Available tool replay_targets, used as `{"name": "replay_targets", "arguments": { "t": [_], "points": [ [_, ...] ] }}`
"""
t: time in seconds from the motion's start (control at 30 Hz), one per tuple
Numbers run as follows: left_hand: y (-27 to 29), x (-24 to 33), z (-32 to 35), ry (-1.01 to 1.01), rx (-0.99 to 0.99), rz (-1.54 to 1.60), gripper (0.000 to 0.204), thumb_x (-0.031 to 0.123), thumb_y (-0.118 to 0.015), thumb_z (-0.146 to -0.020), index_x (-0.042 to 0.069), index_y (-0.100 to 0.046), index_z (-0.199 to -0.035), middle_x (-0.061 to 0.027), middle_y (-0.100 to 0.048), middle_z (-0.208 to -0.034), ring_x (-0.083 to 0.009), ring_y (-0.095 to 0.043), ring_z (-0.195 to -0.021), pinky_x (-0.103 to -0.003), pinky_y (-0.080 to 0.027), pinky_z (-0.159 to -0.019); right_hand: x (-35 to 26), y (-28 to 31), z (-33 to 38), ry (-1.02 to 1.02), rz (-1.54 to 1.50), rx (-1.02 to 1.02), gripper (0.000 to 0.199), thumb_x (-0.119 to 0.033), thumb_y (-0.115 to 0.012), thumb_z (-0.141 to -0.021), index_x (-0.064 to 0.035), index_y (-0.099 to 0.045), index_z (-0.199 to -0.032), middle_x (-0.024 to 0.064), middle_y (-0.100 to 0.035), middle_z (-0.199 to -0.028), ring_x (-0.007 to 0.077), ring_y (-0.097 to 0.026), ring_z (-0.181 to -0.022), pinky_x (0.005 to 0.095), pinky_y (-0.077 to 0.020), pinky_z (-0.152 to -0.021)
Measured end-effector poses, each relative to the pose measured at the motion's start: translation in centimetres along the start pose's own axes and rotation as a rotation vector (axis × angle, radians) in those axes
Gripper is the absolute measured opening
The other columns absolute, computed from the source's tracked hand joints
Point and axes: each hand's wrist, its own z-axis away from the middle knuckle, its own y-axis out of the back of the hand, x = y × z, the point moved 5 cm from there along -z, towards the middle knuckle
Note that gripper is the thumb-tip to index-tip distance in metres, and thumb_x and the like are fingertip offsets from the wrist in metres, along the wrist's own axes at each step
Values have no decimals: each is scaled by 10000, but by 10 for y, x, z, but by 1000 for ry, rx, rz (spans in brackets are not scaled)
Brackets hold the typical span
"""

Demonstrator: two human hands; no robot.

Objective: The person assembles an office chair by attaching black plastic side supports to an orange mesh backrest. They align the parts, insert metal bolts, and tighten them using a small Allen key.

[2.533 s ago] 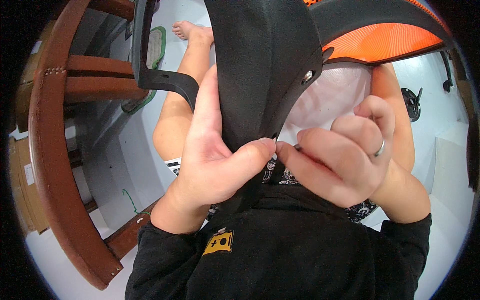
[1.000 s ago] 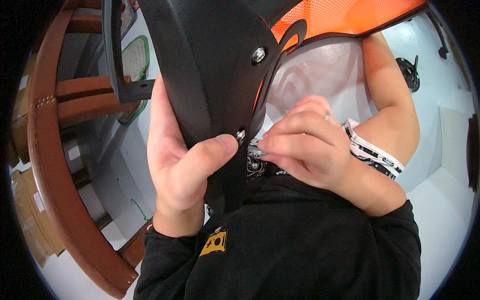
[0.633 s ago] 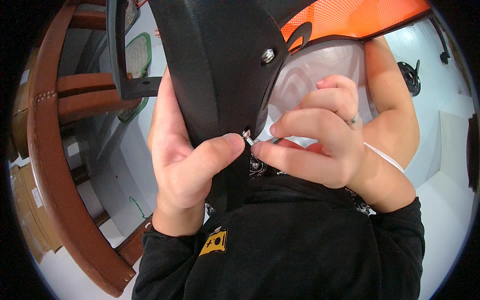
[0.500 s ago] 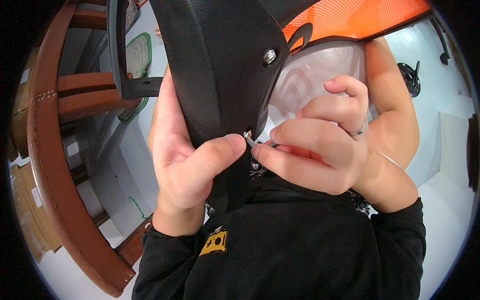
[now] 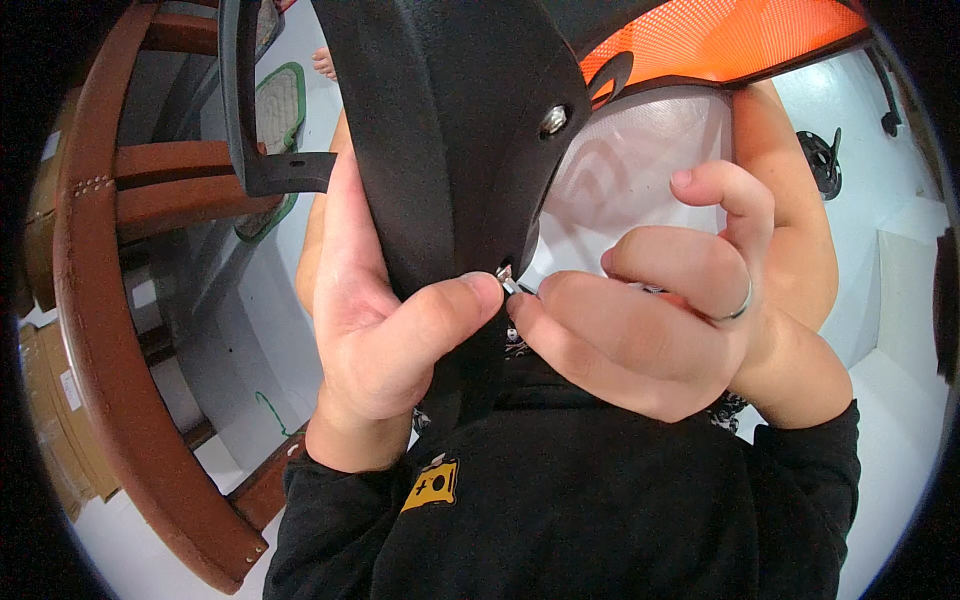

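Small metal fastener (image 5: 507,283): mostly hidden between both thumbs. Black chair part (image 5: 450,130): top cut off by frame edge.

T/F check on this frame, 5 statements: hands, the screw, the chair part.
1. The left hand grips the black chair part, thumb pressed near its lower edge. True.
2. The right hand pinches a small silver screw at the part's lower hole. True.
3. The mesh panel behind the black part is blue. False: it is orange, with a white mesh section below it.
4. The right hand wears no ring. False: a silver ring sits on one finger.
5. A second silver screw is already seated higher on the black part. True.
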Motion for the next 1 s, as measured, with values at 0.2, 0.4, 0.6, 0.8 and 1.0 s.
{"name": "replay_targets", "arguments": {
  "t": [0.2, 0.4, 0.6, 0.8, 1.0],
  "points": [
    [0, 2, -1, -2, 10, -30, 960, 3, -641, -612, -52, -261, -1492, -141, -525, -1302, -232, -536, -1180, -314, -393, -1034, -1, 0, -1, 19, -9, 5, 210, -187, -745, -525, -187, -730, -735, -134, -585, -904, 130, -456, -813, 478, -359, -902],
    [2, 2, -1, -19, 18, -80, 952, 9, -638, -607, -61, -274, -1484, -148, -546, -1278, -236, -564, -1145, -315, -420, -1008, -1, 0, -2, 11, -26, 17, 198, -171, -745, -524, -182, -712, -718, -141, -590, -896, 129, -447, -818, 475, -356, -878],
    [1, 2, -3, -30, 11, -55, 912, 7, -632, -609, -64, -305, -1458, -156, -562, -1267, -232, -574, -1139, -316, -424, -1005, -4, 1, -3, -75, -28, -27, 227, -175, -736, -531, -169, -701, -755, -147, -606, -902, 120, -451, -841, 469, -353, -837],
    [-2, 3, -1, -3, 51, -42, 885, -1, -622, -616, -59, -319, -1445, -156, -576, -1251, -235, -584, -1129, -323, -426, -1008, -6, 2, -4, -34, 24, 3, 204, -192, -713, -556, -190, -693, -759, -154, -593, -905, 101, -455, -854, 476, -352, -830],
    [-1, 4, 0, 19, 55, -62, 892, -3, -622, -618, -57, -311, -1453, -155, -574, -1252, -238, -586, -1131, -324, -425, -1011, -12, 0, -11, -40, 115, 34, 185, -191, -653, -531, -204, -633, -715, -164, -566, -869, 86, -455, -814, 484, -350, -841]
  ]
}}
